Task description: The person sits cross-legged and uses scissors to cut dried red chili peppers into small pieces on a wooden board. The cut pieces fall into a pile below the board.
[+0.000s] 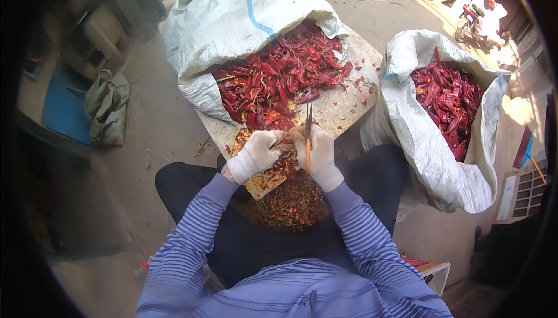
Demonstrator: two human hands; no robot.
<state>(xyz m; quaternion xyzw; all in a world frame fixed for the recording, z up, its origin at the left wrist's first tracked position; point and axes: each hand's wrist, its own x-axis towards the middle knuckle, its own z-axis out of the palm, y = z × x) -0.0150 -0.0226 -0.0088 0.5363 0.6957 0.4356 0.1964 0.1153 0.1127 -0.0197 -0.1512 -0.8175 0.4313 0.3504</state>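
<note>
Both hands wear off-white gloves stained at the fingers and meet over the front edge of a board [348, 100]. My right hand [320, 156] grips orange-handled scissors [308, 143], their dark blades pointing away from me. Beside it, my left hand [259, 152] is curled, with its thumb and fingers pinched on a small reddish piece of chili [287, 139], mostly hidden. Just beyond the hands, dried red chilies [279, 69] spill from a large white woven sack [218, 21] onto the board. Between my knees lies a heap of stems and chili bits [292, 204].
An upright white woven sack [466, 187] full of red chilies [449, 100] stands at my right knee. Yellow seeds [266, 180] cover the board's near corner. A green cloth bag [107, 108] hangs at left. A broom [527, 150] and a motorbike [473, 23] are at right.
</note>
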